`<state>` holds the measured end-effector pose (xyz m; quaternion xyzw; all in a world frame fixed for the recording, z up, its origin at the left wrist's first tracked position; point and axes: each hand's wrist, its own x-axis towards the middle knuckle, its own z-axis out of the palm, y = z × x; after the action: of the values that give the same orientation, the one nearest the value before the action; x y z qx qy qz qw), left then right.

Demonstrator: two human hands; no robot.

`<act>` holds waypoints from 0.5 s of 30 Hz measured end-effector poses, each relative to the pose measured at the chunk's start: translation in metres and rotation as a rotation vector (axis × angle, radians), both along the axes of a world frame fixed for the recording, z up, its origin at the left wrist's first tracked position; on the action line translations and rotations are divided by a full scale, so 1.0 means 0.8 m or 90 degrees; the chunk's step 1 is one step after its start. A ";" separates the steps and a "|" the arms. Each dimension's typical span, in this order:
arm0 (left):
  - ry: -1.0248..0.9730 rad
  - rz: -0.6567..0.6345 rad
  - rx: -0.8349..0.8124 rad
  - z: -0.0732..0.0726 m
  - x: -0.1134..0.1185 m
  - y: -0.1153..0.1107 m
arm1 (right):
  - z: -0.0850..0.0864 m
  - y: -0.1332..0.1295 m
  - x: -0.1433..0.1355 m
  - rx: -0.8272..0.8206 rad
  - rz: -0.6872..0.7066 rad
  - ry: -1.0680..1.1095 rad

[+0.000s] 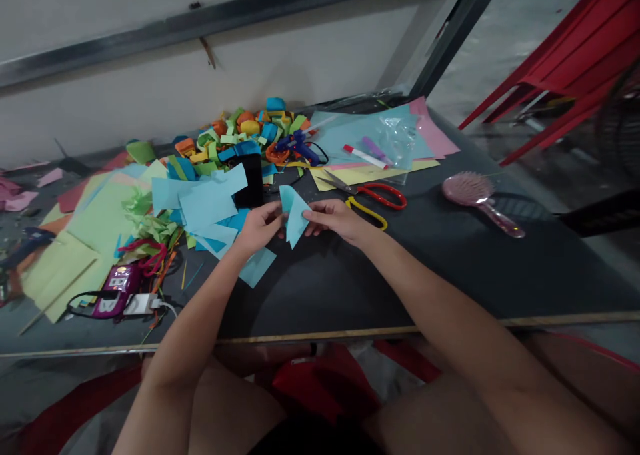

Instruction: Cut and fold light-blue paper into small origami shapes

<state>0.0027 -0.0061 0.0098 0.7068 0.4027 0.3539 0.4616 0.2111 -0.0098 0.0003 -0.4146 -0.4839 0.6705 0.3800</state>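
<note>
Left hand [261, 228] and right hand [334, 216] both pinch folded blue paper [298, 219], left of the scissors [353, 189]. Match edges, then crease evenly (looks thin, may wrinkle).

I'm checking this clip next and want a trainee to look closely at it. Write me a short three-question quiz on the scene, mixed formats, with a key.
1. What is held between the left hand and the right hand?
2. True or false: in this view, the hairbrush lies to the left of the scissors.
3. What colour is the chair at the upper right? A) green B) red C) white

Key:
1. A folded piece of light-blue paper.
2. False; it lies to the right of them.
3. B
</note>
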 end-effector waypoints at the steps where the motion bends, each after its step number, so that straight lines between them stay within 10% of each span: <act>1: -0.001 -0.003 -0.001 0.001 0.000 0.000 | 0.000 0.000 0.000 0.001 -0.003 -0.001; 15: -0.026 0.023 -0.051 0.000 -0.001 -0.001 | 0.005 -0.001 0.000 0.015 -0.083 0.012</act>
<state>0.0023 -0.0066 0.0098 0.6731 0.4198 0.3597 0.4912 0.2113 -0.0107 0.0041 -0.4344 -0.4601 0.6426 0.4321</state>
